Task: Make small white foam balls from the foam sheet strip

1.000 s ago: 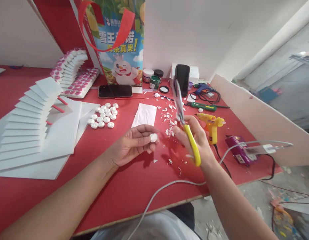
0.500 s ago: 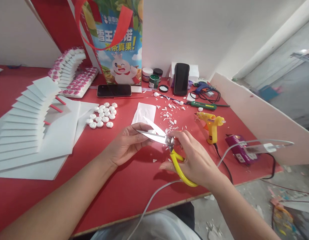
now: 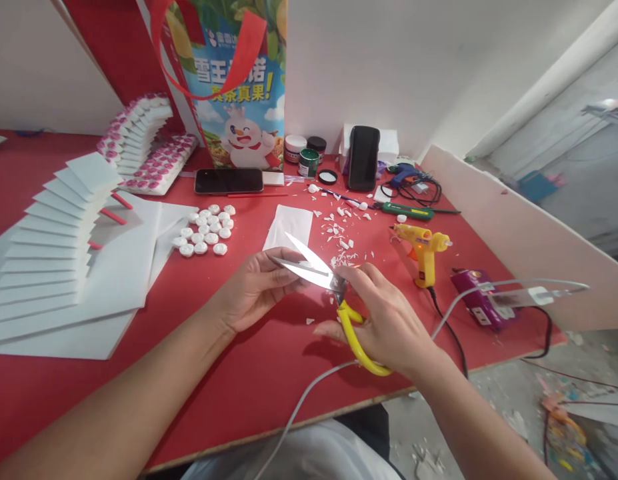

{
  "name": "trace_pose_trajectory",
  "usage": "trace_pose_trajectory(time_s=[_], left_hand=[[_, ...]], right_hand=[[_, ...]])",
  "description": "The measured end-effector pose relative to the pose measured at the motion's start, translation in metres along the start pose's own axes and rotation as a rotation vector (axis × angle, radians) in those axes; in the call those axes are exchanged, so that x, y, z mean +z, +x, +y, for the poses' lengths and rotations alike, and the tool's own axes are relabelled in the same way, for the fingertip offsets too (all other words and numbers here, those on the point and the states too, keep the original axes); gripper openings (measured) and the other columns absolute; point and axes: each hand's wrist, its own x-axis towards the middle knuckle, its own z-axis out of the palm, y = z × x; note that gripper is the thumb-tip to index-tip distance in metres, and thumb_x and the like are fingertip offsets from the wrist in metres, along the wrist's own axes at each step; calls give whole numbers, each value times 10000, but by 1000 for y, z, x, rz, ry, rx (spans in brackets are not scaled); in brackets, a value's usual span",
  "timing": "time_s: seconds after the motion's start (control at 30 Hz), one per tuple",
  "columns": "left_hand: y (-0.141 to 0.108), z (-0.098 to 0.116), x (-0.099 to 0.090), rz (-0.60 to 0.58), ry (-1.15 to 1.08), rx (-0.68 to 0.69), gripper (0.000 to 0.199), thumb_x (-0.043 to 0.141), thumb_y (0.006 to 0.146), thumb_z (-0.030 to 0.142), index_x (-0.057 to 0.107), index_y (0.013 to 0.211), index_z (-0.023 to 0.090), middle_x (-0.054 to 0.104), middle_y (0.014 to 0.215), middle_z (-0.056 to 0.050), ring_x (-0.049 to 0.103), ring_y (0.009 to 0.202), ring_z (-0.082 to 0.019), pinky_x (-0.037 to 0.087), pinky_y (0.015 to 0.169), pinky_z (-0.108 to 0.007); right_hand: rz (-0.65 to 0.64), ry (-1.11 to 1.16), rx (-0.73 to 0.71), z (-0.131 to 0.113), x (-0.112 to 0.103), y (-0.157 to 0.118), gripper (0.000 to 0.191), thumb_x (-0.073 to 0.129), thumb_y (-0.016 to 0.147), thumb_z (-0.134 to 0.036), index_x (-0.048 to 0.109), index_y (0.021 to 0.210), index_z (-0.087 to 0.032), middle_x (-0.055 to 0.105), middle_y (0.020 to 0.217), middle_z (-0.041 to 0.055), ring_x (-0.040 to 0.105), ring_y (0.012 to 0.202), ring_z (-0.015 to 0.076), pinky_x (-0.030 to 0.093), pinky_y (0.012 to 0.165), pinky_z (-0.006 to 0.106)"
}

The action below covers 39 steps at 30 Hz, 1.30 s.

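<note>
Yellow-handled scissors point(image 3: 353, 337) are in my right hand point(image 3: 383, 313), their blades spread apart and pointing left. My left hand point(image 3: 261, 287) is closed around something small, mostly hidden behind the lower blade; what it is I cannot make out. The blades lie right over the fingers of the left hand. Beyond the hands a white paper sheet point(image 3: 295, 225) lies on the red table point(image 3: 249, 373), with white scraps point(image 3: 345, 244) scattered to its right. A group of small white rounded pieces point(image 3: 211, 238) sits to the left of the paper.
Fanned white boards point(image 3: 43, 267) lie at left. At right are a yellow glue gun point(image 3: 421, 250), a purple box point(image 3: 476, 300) and a loose cable. A phone point(image 3: 229, 181), paint jars point(image 3: 309, 162), a dark upright device point(image 3: 363, 159) and a printed bag point(image 3: 243, 87) stand behind.
The scissor handles and my right hand have shifted slightly left, and the blades are spread a little wider. My left hand has hardly moved.
</note>
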Motion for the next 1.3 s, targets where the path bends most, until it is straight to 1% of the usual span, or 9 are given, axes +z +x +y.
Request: trace_pose_trajectory(time_s=[0.3,0.5,0.63,0.73,0.87,0.97,1.1,1.17,1.3], left_hand=[[-1,0,1,-5,-6,-13,238,916,620,93,786,816,130,766,742,-41,729,649,-135,611,639,-185],[0,0,2,-10,-4,-17,250,923,602,85,782,804,127,753,715,-28,716,631,-121,598,627,-170],[0,-2,3,-26,13,-31,205,908,644,106,773,798,104,745,725,-33,709,658,-113,588,637,-157],[0,-3,5,-31,27,-48,194,899,668,115,768,809,91,744,734,-45,705,670,-112,584,641,-155],[-1,-2,4,8,20,-41,223,887,671,93,766,857,107,768,813,-62,715,695,-117,596,682,-173],[-1,-1,4,18,7,-16,222,869,688,78,763,876,128,769,854,-53,726,733,-121,602,716,-184],[-2,0,7,17,18,16,204,872,692,93,764,857,142,763,845,-34,724,750,-118,610,747,-195],[-2,0,9,24,35,41,218,889,673,104,767,851,137,766,863,-38,728,780,-126,614,772,-204],[-2,-1,10,27,72,78,252,907,657,131,776,872,134,770,872,-41,727,813,-130,611,790,-202]], right_hand=[[48,10,-2,-2,2,0,603,601,862,-708,622,1097,-152,624,834,73,575,659,175,471,588,290],[102,-38,-54,2,5,-5,598,629,875,-648,622,1127,-106,627,822,80,578,653,178,470,583,289],[101,-35,-37,2,6,-10,560,622,902,-615,615,1159,-117,618,786,56,566,620,160,452,562,270],[86,4,13,0,4,-13,519,616,915,-603,617,1157,-144,633,793,53,573,624,153,449,563,259],[70,80,181,1,-4,-14,456,647,908,-578,610,1132,-183,656,803,44,594,665,158,458,582,254],[13,62,234,6,-12,-13,534,634,893,-624,580,1181,-177,668,868,66,605,677,171,462,571,268],[-18,46,155,6,-15,-14,653,618,865,-693,532,1255,-176,665,1007,118,655,803,224,531,688,330],[-30,36,139,2,-12,-14,683,611,857,-710,525,1267,-170,652,1010,126,662,837,244,545,727,360],[-23,-36,122,-6,-5,-11,737,592,836,-752,540,1259,-151,624,951,121,646,789,256,539,684,376]])
